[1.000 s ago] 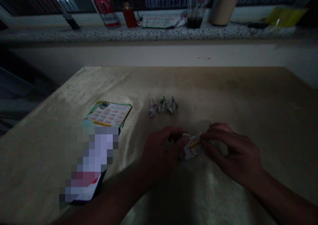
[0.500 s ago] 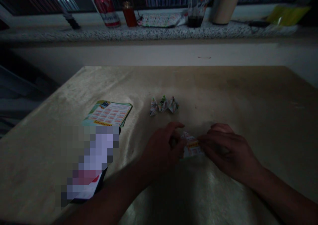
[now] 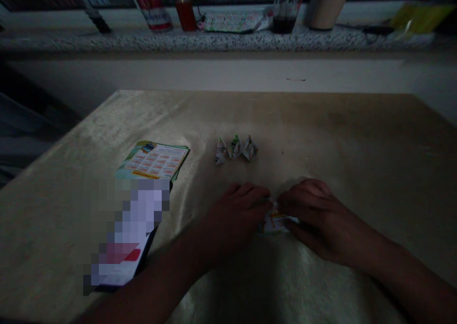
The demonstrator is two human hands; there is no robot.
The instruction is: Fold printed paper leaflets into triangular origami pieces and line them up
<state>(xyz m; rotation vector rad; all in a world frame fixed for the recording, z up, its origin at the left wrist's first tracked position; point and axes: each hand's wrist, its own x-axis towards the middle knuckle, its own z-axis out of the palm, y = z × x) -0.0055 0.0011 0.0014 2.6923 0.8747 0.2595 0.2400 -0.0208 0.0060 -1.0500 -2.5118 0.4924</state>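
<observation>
Head view: we see the table (image 3: 339,133) from above. We locate the folded paper piece (image 3: 274,223) on the near part of the table, between the two hands, with its printed face partly covered.

The left hand (image 3: 239,214) lies at the paper's left end, palm down, fingers together and bent; its thumb is hidden, so we cannot determine whether it grips or only presses. The right hand (image 3: 319,214) covers the upper right of the paper with bent fingers; its thumb stands a little apart from them, at the right side. We cannot determine how firmly it holds the piece.

Beyond the hands we find three small folded paper shapes (image 3: 235,148) standing in a row, close together. To the left we find a stack of printed sheets (image 3: 153,162) and, just nearer, a phone (image 3: 137,238) with its screen mostly pixelated.

On the speckled windowsill (image 3: 221,43) we note a red can (image 3: 153,5), a small red bottle (image 3: 185,14) and a cup with dark liquid (image 3: 284,23).
</observation>
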